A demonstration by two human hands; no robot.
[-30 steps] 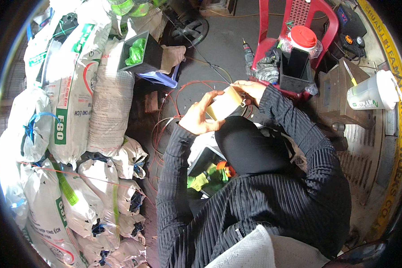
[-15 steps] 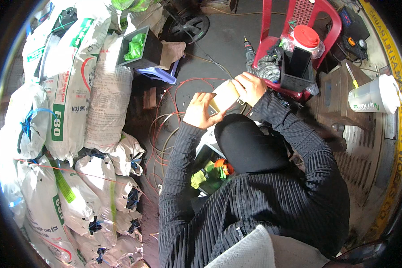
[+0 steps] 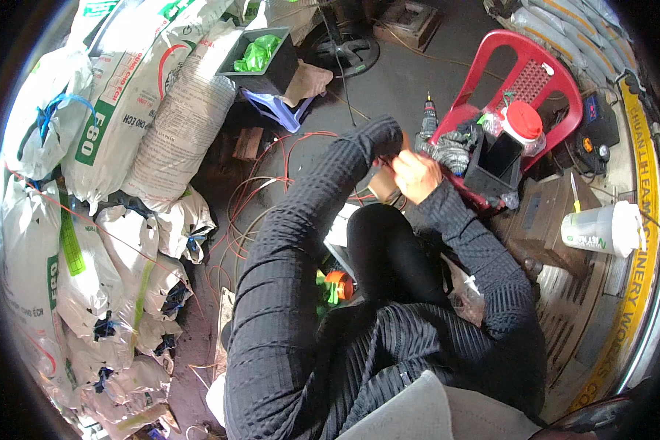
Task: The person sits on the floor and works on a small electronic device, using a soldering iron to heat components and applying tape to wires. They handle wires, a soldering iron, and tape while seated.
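Over my knee, my right hand (image 3: 416, 177) has its fingers curled closed around the upper end of a small tan piece (image 3: 383, 185), flat-sided like a block or card. Its exact kind cannot be made out. My left arm reaches across in front, and my left hand (image 3: 399, 149) is at the right hand's fingertips. The left cuff, shadow and blur hide most of its fingers, so its hold does not show. Below the hands is my black-clad knee (image 3: 378, 249). Left of it, an orange round part (image 3: 339, 286) and green pieces show beside my sleeve.
A red plastic chair (image 3: 524, 70) holds a black bin (image 3: 491, 158), grey gloves and a red-lidded jar (image 3: 523, 121). A drill (image 3: 428, 117) stands beside it. White sacks (image 3: 110, 139) line the left. Red hoses (image 3: 253, 183) lie coiled on the floor. A plastic cup (image 3: 601, 229) stands right.
The left hand has swung up and across to the right hand, off the tan piece's left end. The piece has tilted downward beneath the right hand. The whole view has shifted.
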